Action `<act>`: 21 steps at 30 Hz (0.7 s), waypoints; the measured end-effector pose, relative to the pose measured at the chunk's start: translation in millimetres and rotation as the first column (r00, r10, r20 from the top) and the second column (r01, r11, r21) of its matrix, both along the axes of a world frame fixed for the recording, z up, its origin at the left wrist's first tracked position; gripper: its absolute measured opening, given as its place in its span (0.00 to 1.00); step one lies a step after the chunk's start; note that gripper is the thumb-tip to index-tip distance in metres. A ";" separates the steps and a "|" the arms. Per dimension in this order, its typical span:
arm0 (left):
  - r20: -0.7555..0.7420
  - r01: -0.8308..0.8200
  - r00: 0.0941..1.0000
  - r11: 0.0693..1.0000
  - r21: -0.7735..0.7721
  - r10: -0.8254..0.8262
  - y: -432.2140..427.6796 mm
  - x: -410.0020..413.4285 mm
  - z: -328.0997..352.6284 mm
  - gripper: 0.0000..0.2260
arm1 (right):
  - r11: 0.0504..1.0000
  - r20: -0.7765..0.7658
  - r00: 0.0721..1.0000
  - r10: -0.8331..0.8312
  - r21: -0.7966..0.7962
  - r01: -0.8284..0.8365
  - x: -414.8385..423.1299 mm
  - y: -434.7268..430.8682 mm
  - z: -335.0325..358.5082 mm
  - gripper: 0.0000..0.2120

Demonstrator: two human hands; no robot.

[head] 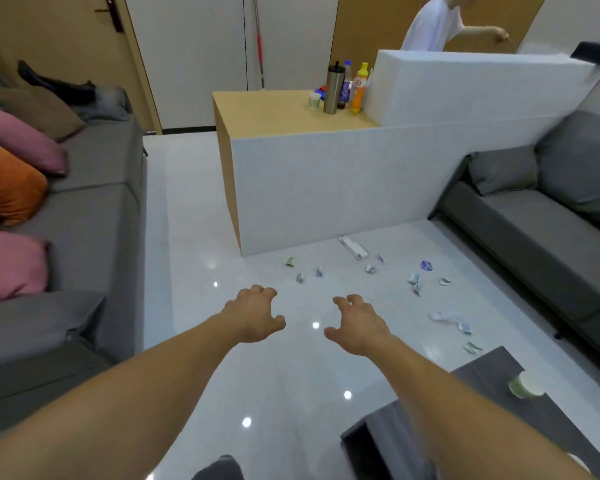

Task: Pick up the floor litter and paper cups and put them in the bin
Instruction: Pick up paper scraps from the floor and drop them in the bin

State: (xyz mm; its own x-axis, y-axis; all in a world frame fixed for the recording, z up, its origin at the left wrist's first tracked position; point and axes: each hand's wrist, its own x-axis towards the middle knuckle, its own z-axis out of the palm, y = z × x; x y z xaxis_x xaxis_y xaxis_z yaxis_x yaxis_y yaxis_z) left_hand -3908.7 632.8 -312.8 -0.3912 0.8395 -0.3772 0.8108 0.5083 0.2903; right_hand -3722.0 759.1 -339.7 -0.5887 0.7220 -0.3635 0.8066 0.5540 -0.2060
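Both my arms reach forward over the glossy white floor. My left hand [255, 315] and my right hand [359, 323] hang side by side with loosely curled fingers and hold nothing. Several small crumpled wrappers lie on the floor beyond them, among them a green piece [290, 261], a blue piece [426, 265] and a longer white strip [447, 318]. A white flat box [353, 247] lies by the counter's foot. One green paper cup [526, 384] stands on the dark low table at lower right, another paper cup [314, 100] on the counter. No bin is in view.
A white counter with a wooden top [274, 112] stands ahead, carrying a steel tumbler [333, 90] and bottles. Grey sofas flank the floor: left sofa [90, 216] with pink and orange cushions, right sofa [534, 216]. A person in a white shirt [433, 26] stands behind the counter.
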 end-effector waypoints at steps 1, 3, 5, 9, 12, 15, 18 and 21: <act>0.010 0.007 1.000 1.000 -0.017 -0.007 16.9 -8.4 -3.1 0.31 | 1.000 0.009 1.000 0.004 -0.006 -0.004 -9.8 15.7 -2.5 0.36; 0.024 0.008 1.000 0.999 -0.033 -0.007 54.8 -31.3 -11.5 0.31 | 1.000 0.016 1.000 0.014 -0.019 -0.014 -33.2 49.1 -10.1 0.35; 0.035 0.011 0.999 1.000 -0.028 -0.010 96.7 -58.6 -21.6 0.30 | 1.000 0.025 1.000 0.012 -0.027 -0.011 -60.1 86.5 -17.5 0.35; 0.059 0.050 0.997 0.999 -0.016 -0.049 184.0 -119.0 -38.8 0.31 | 0.999 0.052 0.998 -0.026 -0.039 0.028 -112.2 161.4 -30.2 0.35; 0.101 0.062 0.993 0.998 -0.023 -0.060 240.5 -160.3 -42.6 0.32 | 0.997 0.102 0.993 -0.055 -0.049 0.060 -145.5 210.6 -31.8 0.35; 0.110 0.088 0.991 0.995 -0.037 -0.083 289.8 -194.5 -46.8 0.32 | 0.995 0.114 0.991 -0.073 -0.055 0.080 -177.2 256.0 -35.3 0.35; 0.124 0.089 0.989 0.994 -0.060 -0.082 332.3 -221.6 -53.6 0.32 | 0.994 0.127 0.990 -0.067 -0.079 0.077 -205.4 295.1 -40.7 0.35; 0.140 0.082 0.988 0.994 -0.075 -0.071 370.2 -241.0 -64.9 0.32 | 0.994 0.121 0.992 -0.041 -0.095 0.053 -230.3 336.7 -52.7 0.34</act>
State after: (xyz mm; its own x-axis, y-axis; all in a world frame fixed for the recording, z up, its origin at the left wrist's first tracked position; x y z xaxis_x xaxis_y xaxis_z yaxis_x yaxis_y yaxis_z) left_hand -4149.7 1003.0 -377.7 -0.2671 0.8296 -0.4903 0.8038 0.4725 0.3615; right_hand -3952.3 1095.8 -392.4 -0.5032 0.7057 -0.4988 0.8534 0.4966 -0.1583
